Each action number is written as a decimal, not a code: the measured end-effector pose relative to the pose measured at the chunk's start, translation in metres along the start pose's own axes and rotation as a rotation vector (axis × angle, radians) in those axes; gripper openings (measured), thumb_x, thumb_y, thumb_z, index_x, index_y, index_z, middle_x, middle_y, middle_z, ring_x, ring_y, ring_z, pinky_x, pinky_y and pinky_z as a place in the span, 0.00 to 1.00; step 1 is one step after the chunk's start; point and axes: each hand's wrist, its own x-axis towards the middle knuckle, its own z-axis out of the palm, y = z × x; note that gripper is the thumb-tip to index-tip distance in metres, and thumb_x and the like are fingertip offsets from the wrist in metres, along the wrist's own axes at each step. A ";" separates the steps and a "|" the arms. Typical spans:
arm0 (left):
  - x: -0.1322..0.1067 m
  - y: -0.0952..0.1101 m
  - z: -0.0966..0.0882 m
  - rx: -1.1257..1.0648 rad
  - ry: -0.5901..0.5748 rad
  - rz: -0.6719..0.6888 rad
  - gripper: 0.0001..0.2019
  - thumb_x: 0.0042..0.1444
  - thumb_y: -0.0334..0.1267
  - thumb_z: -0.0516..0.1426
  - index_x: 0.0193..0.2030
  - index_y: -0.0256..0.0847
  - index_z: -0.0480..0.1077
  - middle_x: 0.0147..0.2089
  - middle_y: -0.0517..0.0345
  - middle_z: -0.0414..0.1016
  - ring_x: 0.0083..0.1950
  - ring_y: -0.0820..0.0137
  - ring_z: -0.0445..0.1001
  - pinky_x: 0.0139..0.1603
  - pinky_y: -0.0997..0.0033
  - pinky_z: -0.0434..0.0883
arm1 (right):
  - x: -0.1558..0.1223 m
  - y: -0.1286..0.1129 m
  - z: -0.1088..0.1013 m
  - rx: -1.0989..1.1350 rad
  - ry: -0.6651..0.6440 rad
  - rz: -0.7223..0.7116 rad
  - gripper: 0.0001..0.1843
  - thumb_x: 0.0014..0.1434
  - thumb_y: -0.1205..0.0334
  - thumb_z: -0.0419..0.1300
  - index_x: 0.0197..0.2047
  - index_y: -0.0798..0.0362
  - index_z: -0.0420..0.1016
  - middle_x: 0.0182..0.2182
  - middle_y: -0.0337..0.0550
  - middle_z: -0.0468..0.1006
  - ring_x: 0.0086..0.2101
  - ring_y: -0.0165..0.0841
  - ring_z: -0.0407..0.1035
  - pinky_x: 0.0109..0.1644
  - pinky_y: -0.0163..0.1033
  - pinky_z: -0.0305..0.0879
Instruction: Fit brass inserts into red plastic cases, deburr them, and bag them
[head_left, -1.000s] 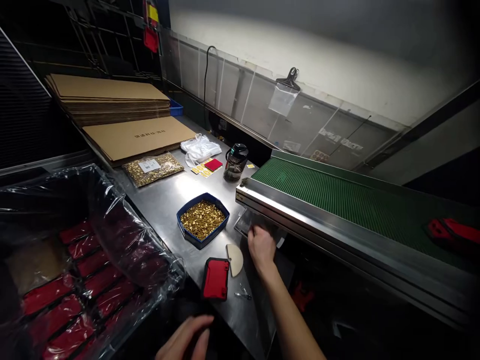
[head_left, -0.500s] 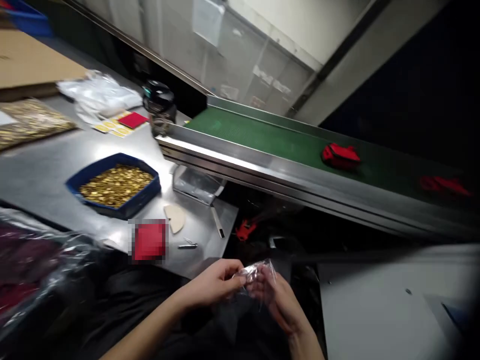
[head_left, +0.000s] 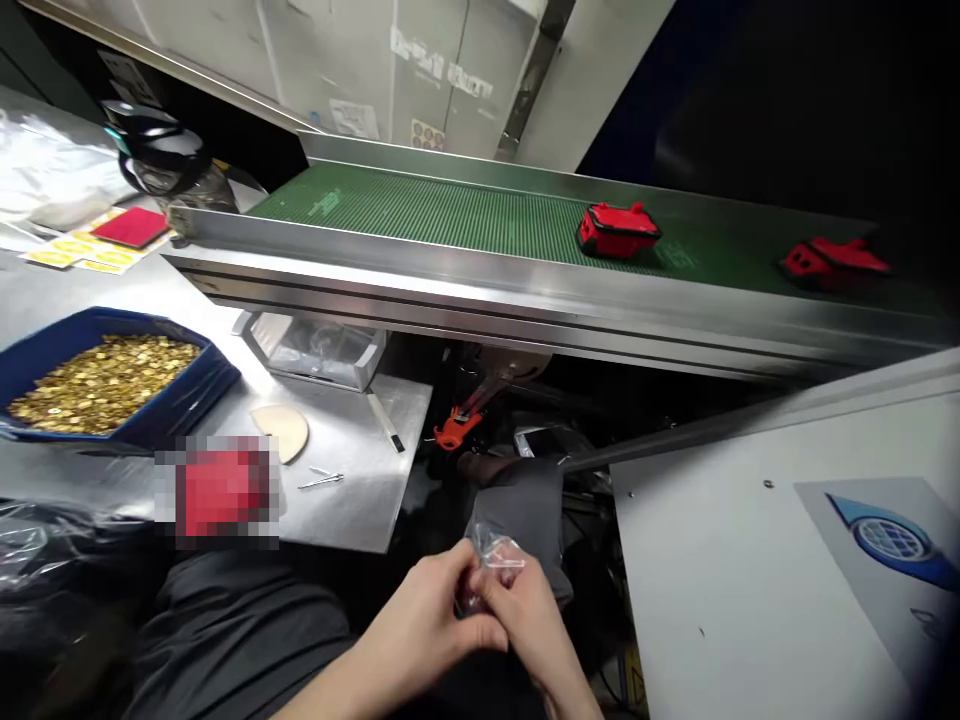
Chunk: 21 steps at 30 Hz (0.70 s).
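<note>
A small clear plastic bag (head_left: 491, 548) is crumpled between my two hands, low in the middle of the view. My left hand (head_left: 431, 610) is closed on its left side, the thumb reaching across toward the other hand. From the right, the fingers of my right hand (head_left: 525, 605) curl over the same plastic. Something reddish shows through it, though I cannot tell whether that is contents or fingers. Left of my hands, a blurred-out red item (head_left: 221, 490) lies at the metal table's edge, beside a cream curved piece (head_left: 281, 430) and small metal tweezers or snips (head_left: 322, 479).
A green conveyor belt (head_left: 450, 210) carries two red-and-black pouches (head_left: 619, 230). The metal table (head_left: 360, 500) holds a blue tray (head_left: 217, 375) of gold-coloured pieces, a clear bin (head_left: 322, 350), a cutter-like tool (head_left: 386, 422) and a dark-lidded jar (head_left: 169, 150). A white panel (head_left: 697, 560) stands right.
The view has swung right and levelled, so the table things sit further left. My hands have drawn closer together, bunching the plastic bag between them.
</note>
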 end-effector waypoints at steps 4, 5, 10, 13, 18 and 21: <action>-0.004 -0.022 -0.012 0.137 0.197 -0.092 0.13 0.54 0.30 0.54 0.24 0.44 0.53 0.24 0.65 0.60 0.29 0.70 0.60 0.31 0.70 0.55 | 0.009 -0.001 0.006 -0.422 0.164 -0.041 0.19 0.56 0.49 0.64 0.24 0.50 0.63 0.21 0.36 0.68 0.25 0.31 0.61 0.30 0.35 0.54; -0.007 -0.028 -0.017 0.178 0.289 -0.115 0.10 0.52 0.28 0.52 0.26 0.44 0.54 0.26 0.63 0.61 0.31 0.68 0.62 0.34 0.69 0.55 | 0.010 -0.001 0.009 -0.578 0.258 -0.072 0.21 0.58 0.50 0.62 0.23 0.50 0.59 0.20 0.35 0.65 0.24 0.30 0.57 0.30 0.36 0.51; -0.031 -0.047 -0.037 0.179 0.438 -0.137 0.05 0.51 0.30 0.54 0.34 0.45 0.63 0.33 0.60 0.69 0.35 0.66 0.67 0.36 0.69 0.59 | 0.006 -0.006 0.047 -0.744 0.007 -0.235 0.22 0.63 0.50 0.58 0.23 0.51 0.56 0.20 0.33 0.61 0.24 0.29 0.57 0.30 0.36 0.46; -0.055 -0.055 -0.061 0.146 0.594 -0.224 0.10 0.56 0.36 0.53 0.26 0.45 0.55 0.23 0.66 0.57 0.27 0.70 0.61 0.30 0.71 0.56 | 0.008 -0.004 0.080 -0.907 -0.015 -0.229 0.18 0.62 0.54 0.58 0.24 0.50 0.60 0.21 0.34 0.64 0.24 0.30 0.59 0.29 0.37 0.42; -0.135 -0.095 -0.098 0.193 0.674 -0.303 0.11 0.53 0.35 0.52 0.24 0.44 0.52 0.24 0.65 0.57 0.28 0.71 0.59 0.31 0.71 0.55 | 0.039 -0.028 0.139 -0.717 -0.264 -0.279 0.04 0.57 0.66 0.60 0.33 0.48 0.69 0.26 0.34 0.71 0.28 0.31 0.66 0.31 0.34 0.51; -0.191 -0.141 -0.084 0.030 0.652 -0.453 0.13 0.51 0.40 0.54 0.22 0.44 0.51 0.23 0.65 0.55 0.26 0.71 0.60 0.29 0.71 0.53 | 0.063 -0.055 0.172 -0.183 -0.827 -0.035 0.22 0.42 0.63 0.75 0.41 0.49 0.74 0.34 0.36 0.76 0.37 0.34 0.74 0.37 0.34 0.67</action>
